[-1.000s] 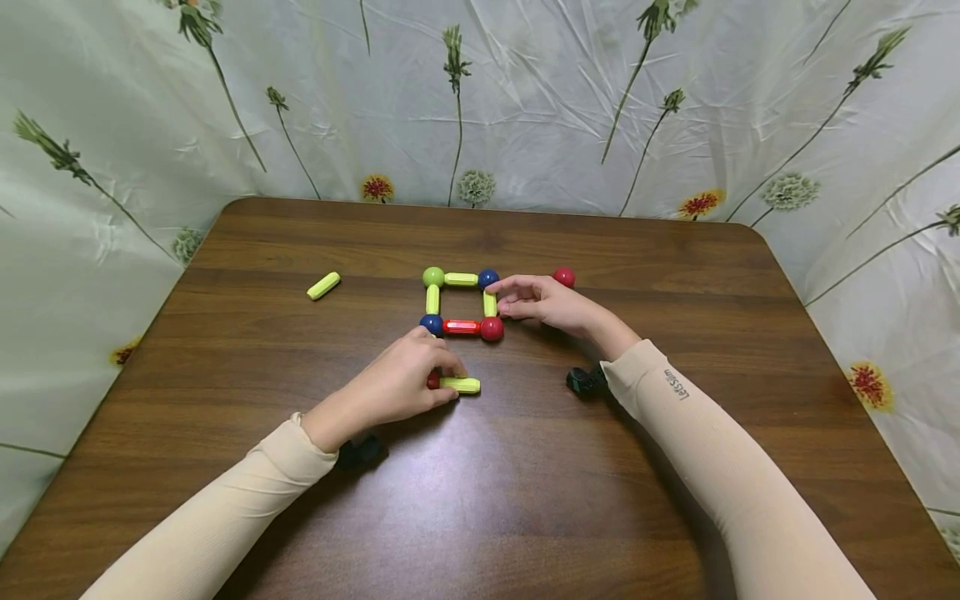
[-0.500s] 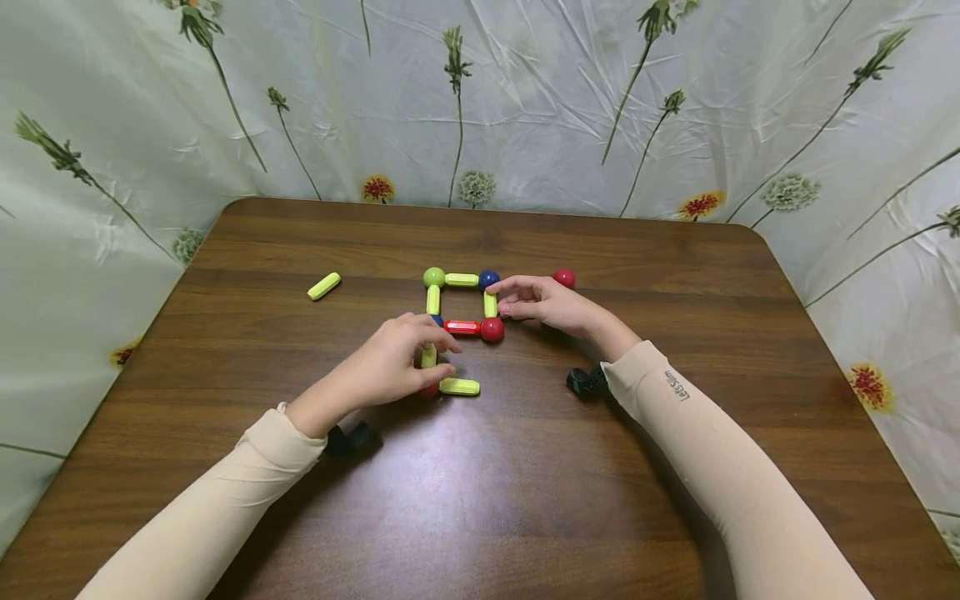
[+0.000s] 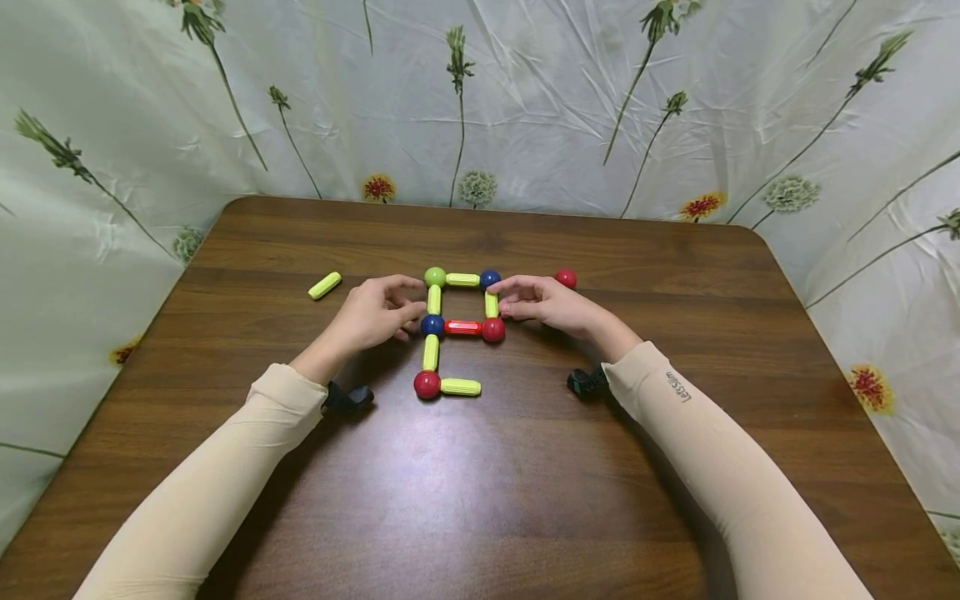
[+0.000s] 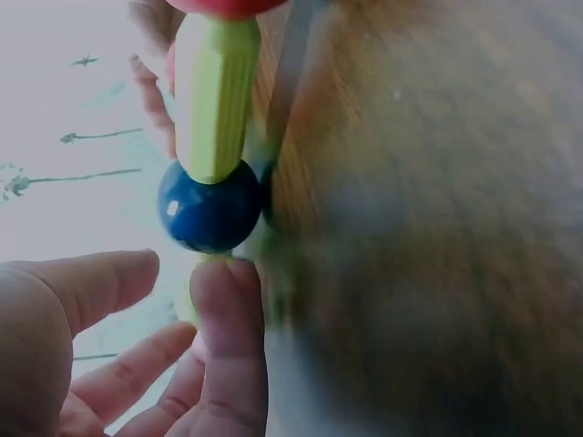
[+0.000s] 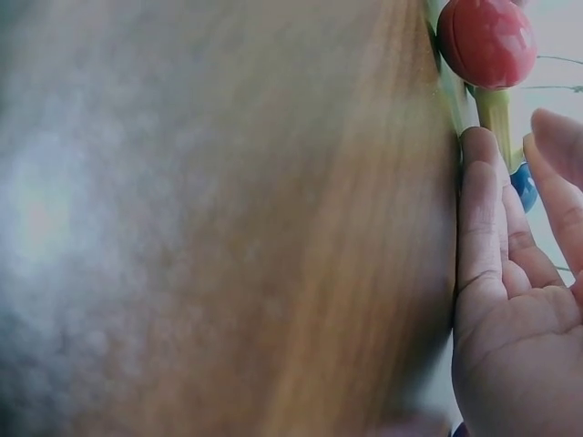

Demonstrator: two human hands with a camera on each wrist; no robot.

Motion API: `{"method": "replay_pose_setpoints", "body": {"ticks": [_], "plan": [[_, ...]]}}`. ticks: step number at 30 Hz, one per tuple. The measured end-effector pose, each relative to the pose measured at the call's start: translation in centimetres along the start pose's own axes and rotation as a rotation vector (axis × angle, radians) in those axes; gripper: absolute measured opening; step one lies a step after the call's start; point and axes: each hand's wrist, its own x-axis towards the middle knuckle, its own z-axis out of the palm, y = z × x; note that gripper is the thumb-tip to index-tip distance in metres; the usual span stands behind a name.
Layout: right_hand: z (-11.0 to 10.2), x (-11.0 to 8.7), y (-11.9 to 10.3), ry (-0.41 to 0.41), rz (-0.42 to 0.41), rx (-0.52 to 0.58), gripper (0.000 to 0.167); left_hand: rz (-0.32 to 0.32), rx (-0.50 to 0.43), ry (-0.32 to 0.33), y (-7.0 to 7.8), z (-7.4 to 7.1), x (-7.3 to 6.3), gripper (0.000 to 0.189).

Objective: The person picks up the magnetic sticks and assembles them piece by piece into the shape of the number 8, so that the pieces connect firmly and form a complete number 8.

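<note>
On the table lies a square of rods and balls: a green ball (image 3: 435, 277), two blue balls (image 3: 432, 325) (image 3: 490, 279), a red ball (image 3: 493, 330), yellow rods (image 3: 462, 280) and a red rod (image 3: 463, 327). From its near left corner a yellow rod (image 3: 431, 353) leads to a red ball (image 3: 427, 384) with another yellow rod (image 3: 460, 387). My left hand (image 3: 378, 312) is beside the square's left side, thumb and fingers apart, nothing gripped. My right hand (image 3: 553, 308) rests against the right side, fingers loosely bent near the yellow rod (image 3: 491, 305).
A loose yellow rod (image 3: 325, 286) lies to the left on the brown wooden table (image 3: 480, 500). One separate red ball (image 3: 566, 278) sits behind my right hand. A flowered white cloth (image 3: 555, 108) hangs around the table's back and sides.
My left hand has let go near the front red ball and moved back and left to the square's left side, uncovering the lower rods. The right hand stays in place.
</note>
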Motion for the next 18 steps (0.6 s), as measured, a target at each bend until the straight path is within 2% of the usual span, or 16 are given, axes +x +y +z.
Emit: {"method": "replay_pose_setpoints", "body": {"ticks": [4,8,15,18], "plan": [[0.02,0.02,0.00,0.002,-0.001,0.000,0.042,-0.047,-0.069,-0.024,-0.10,0.33,0.76,0.056],[0.05,0.05,-0.03,0.002,0.002,-0.010,0.043,-0.044,-0.094,-0.028,-0.12,0.50,1.04,0.061],[0.13,-0.04,-0.22,0.006,0.001,-0.038,0.043,0.066,0.032,-0.071,-0.03,0.56,1.06,0.056],[0.18,-0.02,-0.20,0.007,-0.009,-0.055,0.043,0.076,0.071,-0.081,0.03,0.63,1.13,0.048]]}}
